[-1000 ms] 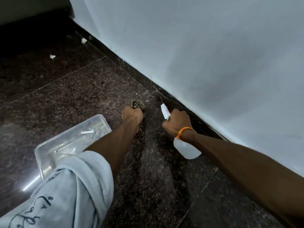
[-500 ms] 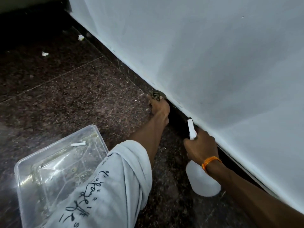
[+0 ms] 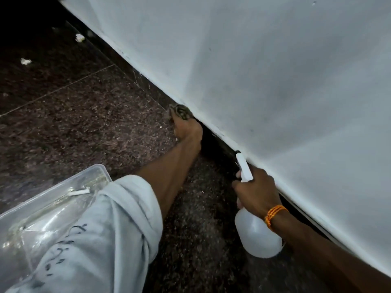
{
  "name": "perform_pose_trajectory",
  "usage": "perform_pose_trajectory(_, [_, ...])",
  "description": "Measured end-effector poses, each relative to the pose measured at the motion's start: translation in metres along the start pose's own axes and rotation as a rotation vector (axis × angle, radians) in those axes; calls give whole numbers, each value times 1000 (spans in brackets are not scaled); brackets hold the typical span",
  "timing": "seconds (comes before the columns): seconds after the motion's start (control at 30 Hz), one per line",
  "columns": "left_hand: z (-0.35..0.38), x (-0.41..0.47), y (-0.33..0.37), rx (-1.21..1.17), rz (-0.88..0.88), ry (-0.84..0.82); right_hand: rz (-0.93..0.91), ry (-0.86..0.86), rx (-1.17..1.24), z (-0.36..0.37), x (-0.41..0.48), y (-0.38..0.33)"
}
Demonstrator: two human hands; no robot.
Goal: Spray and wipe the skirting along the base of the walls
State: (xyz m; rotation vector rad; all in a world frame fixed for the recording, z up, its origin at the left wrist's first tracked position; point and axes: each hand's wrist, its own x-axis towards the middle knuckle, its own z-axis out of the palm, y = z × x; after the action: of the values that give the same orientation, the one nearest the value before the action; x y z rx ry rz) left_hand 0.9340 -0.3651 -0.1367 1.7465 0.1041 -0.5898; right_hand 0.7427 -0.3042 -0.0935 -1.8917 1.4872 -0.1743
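The left hand is curled round a wadded, patterned cloth and presses it against the skirting, the dark strip where the floor's edge meets the white wall. The right hand grips the neck of a white spray bottle, fingers wrapped round the trigger part (whether the trigger is squeezed, I cannot tell). Its nozzle points up along the skirting towards the left hand and lies just beside the foot of the wall. An orange thread band sits on the right wrist. The left arm wears a pale rolled sleeve with dark writing on it.

Both hands work low over the dark speckled stone floor. Near the floor's lower left stands a clear plastic tub, partly behind the sleeve, with a small white stick in it. Two white scraps lie on the floor farther along, one close to the wall.
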Motion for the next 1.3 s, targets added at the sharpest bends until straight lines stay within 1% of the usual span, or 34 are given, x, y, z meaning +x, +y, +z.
perform_pose_trajectory(0.03, [-1,-3,-11,38,-3,-58,-3,6,12,0,1,-1])
perform_pose_trajectory(0.1, [1,-39,-38,124,-48,-133,2,17,22,1,2,-2])
perform_pose_trajectory(0.17, [5,-77,-53,184,-165,-136,17,16,29,4,1,4])
perform_pose_trajectory(0.2, [7,-81,-58,195,-202,-146,17,9,28,6,0,8])
perform_pose_trajectory(0.33, [0,-29,-37,141,-177,-96,6,-22,16,8,-1,16])
perform_pose_trajectory(0.4, [-3,-36,-35,119,-113,-124,-11,-28,18,7,-4,21])
perform_pose_trajectory(0.47, [-10,-45,-41,245,-38,-216,-15,-44,3,8,-3,24])
perform_pose_trajectory(0.53, [-24,-40,-51,345,30,-343,-32,-60,-17,10,-2,24])
perform_pose_trajectory(0.6, [-42,-36,-57,351,56,-472,-43,-67,-13,8,-6,26])
perform_pose_trajectory(0.63, [-48,-27,-61,352,40,-470,-56,-71,-14,10,-6,24])
perform_pose_trajectory(0.7, [-49,-17,-71,320,10,-376,-73,-64,8,7,-11,28])
perform_pose_trajectory(0.73, [-48,-2,-81,300,-1,-303,-84,-69,12,11,-11,26])
perform_pose_trajectory(0.77, [-39,10,-94,281,-2,-259,-79,-62,13,7,-13,28])
perform_pose_trajectory(0.8, [-35,6,-93,277,-2,-238,-75,-57,10,5,-14,31])
perform_pose_trajectory(0.87, [-28,-4,-90,272,-5,-269,-70,-56,-11,4,-14,31])
perform_pose_trajectory(0.93, [-24,-37,-70,261,-19,-305,-66,-68,-19,2,-14,34])
perform_pose_trajectory(1.0, [-9,-58,-66,278,-39,-257,-58,-88,-10,-4,-13,39])
perform_pose_trajectory(1.07, [-7,-72,-69,390,-9,-218,-50,-88,19,-8,-11,44])
perform_pose_trajectory(1.1, [-7,-78,-77,469,25,-266,-41,-69,27,-11,-10,49])
perform_pose_trajectory(1.17, [-15,-92,-94,572,70,-448,-20,-50,34,-19,-13,57])
perform_pose_trajectory(1.2, [-21,-99,-101,586,59,-515,-14,-57,32,-21,-17,63])
perform_pose_trajectory(1.23, [-21,-101,-101,557,43,-535,-9,-60,26,-24,-20,68])
perform_pose_trajectory(1.27, [-21,-101,-96,486,22,-491,-10,-74,11,-26,-25,75])
perform_pose_trajectory(1.3, [-17,-98,-85,409,7,-408,-13,-80,-6,-28,-27,80])
